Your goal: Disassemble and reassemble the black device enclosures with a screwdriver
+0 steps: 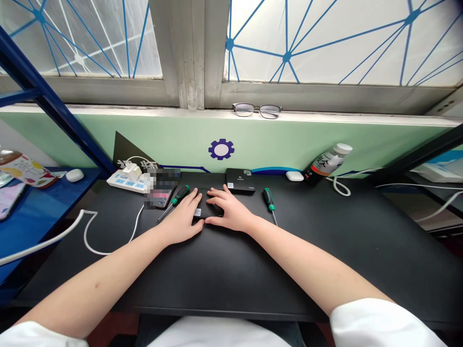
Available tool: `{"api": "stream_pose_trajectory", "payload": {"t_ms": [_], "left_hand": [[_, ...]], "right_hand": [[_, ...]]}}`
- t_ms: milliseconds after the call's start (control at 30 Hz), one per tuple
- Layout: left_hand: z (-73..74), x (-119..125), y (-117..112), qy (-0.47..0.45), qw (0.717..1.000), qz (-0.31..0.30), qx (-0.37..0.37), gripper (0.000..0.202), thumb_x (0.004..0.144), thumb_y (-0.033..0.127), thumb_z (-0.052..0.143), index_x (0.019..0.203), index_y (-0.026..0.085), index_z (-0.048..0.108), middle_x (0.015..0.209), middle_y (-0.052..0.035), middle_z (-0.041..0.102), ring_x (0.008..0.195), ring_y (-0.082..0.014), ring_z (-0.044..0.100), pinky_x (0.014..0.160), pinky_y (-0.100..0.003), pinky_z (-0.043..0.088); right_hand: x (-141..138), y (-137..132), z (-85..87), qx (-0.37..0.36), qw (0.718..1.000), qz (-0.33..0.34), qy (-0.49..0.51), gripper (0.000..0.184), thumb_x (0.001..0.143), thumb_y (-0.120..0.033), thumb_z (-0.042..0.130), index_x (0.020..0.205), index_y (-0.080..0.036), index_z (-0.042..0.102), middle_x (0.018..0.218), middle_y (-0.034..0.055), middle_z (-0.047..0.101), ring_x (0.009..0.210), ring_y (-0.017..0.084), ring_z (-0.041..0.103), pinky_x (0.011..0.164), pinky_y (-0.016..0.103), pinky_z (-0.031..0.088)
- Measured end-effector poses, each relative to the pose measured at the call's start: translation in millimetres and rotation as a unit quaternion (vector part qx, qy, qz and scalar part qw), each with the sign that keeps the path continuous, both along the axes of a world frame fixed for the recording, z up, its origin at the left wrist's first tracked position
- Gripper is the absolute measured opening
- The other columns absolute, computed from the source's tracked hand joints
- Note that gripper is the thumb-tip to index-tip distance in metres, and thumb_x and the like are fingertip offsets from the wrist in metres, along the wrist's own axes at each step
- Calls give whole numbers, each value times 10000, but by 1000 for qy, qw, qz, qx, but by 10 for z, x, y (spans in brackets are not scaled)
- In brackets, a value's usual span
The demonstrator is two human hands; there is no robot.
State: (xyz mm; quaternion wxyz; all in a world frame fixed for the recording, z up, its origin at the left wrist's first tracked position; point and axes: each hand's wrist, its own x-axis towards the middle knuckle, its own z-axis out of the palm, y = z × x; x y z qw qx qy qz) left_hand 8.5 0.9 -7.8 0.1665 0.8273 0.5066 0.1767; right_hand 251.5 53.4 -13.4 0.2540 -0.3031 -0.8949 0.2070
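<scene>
A flat black box [209, 205], much like a small set-top box, lies on the desk between my hands, with a white printed label at its left. My left hand [183, 217] holds its left side, the thumb at the front edge. From the right, my right hand [233, 209] grips it, fingers bent over the top and thumb by the front edge. My hands hide parts of it. Just behind is a second black box [240, 181] with a logo. Green-and-black screwdrivers lie on both sides: one [180, 194] by my left hand, another [268, 200] beyond my right.
On the black desk [231, 274], a white power strip [128, 181], a partly blurred phone [161, 197] and a white cable are at left. A bottle [327, 164] and a white earbud case [294, 176] stand back right. Glasses [256, 111] rest on the sill.
</scene>
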Motion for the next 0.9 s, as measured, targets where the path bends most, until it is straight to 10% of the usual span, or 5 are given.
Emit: {"api": "stream_pose_trajectory", "payload": {"t_ms": [200,533,900], "left_hand": [[-21,-21,23,-19,996,-32,87,78,1004,211,546,983,207,621,1628,-184,498,1561,-358,436,1268,-627,415],[-83,21,54,41,995,-20,83,578,1017,321,556,1558,119,519,1736,-217,359,1643,-416,270,1328,-642,307],[-69,11,66,47,996,-36,74,498,1037,321,533,1495,145,617,1681,-197,461,1618,-401,335,1318,-641,332]], "right_hand": [[-44,6,-10,61,995,-79,-27,285,995,-450,716,1169,-225,738,1383,166,711,1346,351,625,1148,576,487],[-90,-86,52,83,981,-158,-70,311,975,-218,557,1231,-224,734,1459,157,695,1469,369,530,1218,619,347],[-124,-110,43,76,970,-198,-122,491,1003,-294,545,1478,-205,632,1626,186,567,1536,428,465,1252,725,264]]}}
